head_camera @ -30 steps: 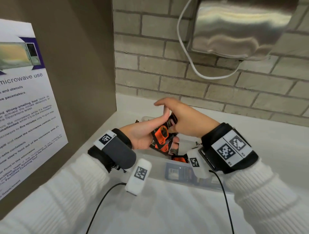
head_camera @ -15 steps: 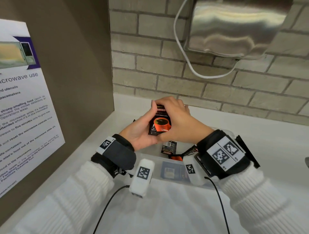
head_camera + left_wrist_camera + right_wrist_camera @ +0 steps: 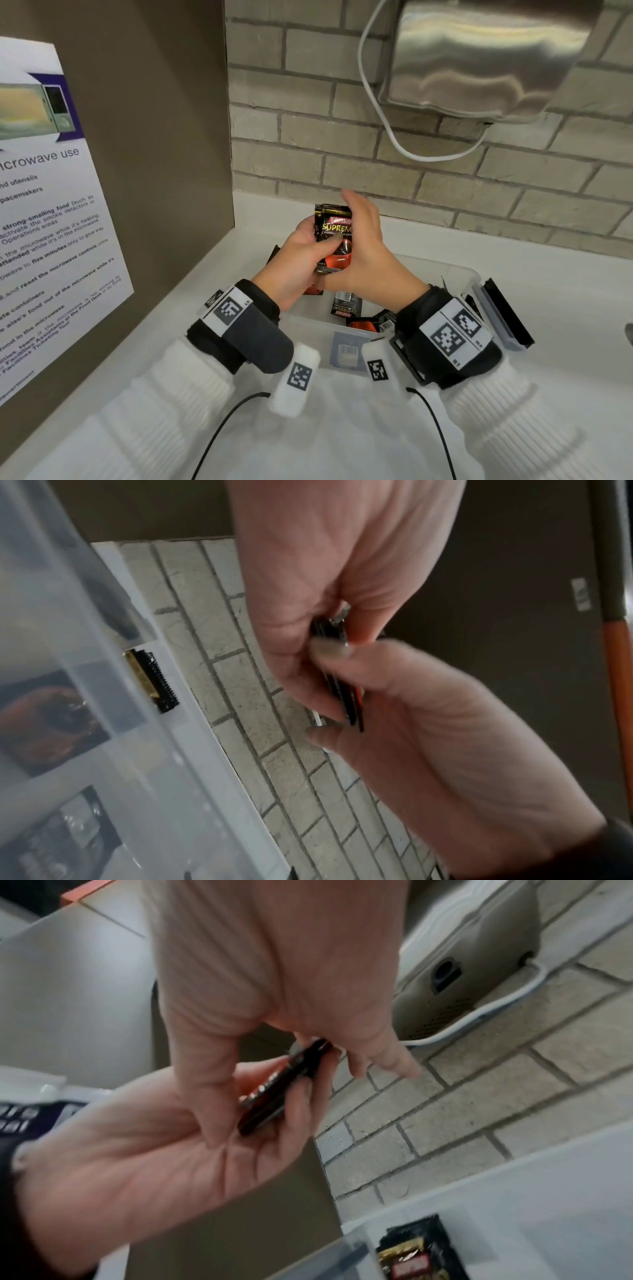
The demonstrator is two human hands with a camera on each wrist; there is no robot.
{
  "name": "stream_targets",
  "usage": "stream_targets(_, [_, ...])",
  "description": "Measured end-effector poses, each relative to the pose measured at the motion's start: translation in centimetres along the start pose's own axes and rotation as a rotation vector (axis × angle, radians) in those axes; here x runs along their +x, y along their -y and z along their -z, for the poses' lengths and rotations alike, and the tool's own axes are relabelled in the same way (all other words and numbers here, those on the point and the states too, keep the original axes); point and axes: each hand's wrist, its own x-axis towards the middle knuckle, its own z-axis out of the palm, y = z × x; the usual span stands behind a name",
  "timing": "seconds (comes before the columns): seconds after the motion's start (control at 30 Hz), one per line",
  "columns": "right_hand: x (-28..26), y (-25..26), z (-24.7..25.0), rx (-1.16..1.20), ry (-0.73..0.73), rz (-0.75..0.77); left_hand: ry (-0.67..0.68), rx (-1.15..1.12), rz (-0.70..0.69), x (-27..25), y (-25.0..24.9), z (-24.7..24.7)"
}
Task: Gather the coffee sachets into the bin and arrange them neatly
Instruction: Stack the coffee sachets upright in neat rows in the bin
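Observation:
I hold a small stack of black-and-orange coffee sachets [image 3: 334, 233] upright above the clear plastic bin [image 3: 455, 270]. My left hand [image 3: 305, 250] grips the stack, thumb across its front and fingers behind. The right hand [image 3: 366, 246] lies against the stack's right edge, its fingers pointing straight up past the top corner. In the right wrist view its thumb reaches down beside the stack [image 3: 274, 1093] to the left palm. The left wrist view shows the stack [image 3: 342, 693] edge-on under my left thumb. Loose sachets [image 3: 346, 306] lie flat in the bin.
The bin stands on a white counter [image 3: 548, 308] in a corner. A brown panel with a microwave notice [image 3: 51, 222] closes the left side. A brick wall behind carries a steel unit [image 3: 486, 58] and a looping white cable [image 3: 383, 130]. Black clips [image 3: 507, 308] sit on the bin's right side.
The stack has risen out of the bin and turned upright in my left hand. My right fingers, curled over its top earlier, now stand straight along its edge.

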Motion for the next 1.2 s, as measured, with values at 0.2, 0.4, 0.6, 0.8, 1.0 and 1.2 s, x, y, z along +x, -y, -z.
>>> stream_targets(0.2, [-0.4,-0.5,0.2,0.928,0.009,-0.374,-0.081,0.284,-0.101,-0.1,0.6,0.2])
stream_targets(0.4, [-0.2,-0.6,-1.4,1.003,-0.065,-0.398,-0.016,0.469,-0.034,-0.2,0.8,-0.2])
stream_targets(0.6, [0.3,-0.6,-2.0,1.061,-0.052,-0.49,-0.008,0.421,-0.018,-0.1,1.0,0.4])
stream_targets(0.8, [0.2,-0.6,-1.5,1.05,0.069,-0.446,-0.013,0.382,0.014,0.1,1.0,1.2])
stream_targets(1.0, [1.0,0.1,0.3,0.578,-0.001,-0.488,-0.046,0.42,0.007,0.8,1.0,2.4])
stream_targets(1.2, [4.0,1.1,1.1,0.354,0.041,-0.516,-0.057,0.398,-0.038,1.3,0.8,3.3])
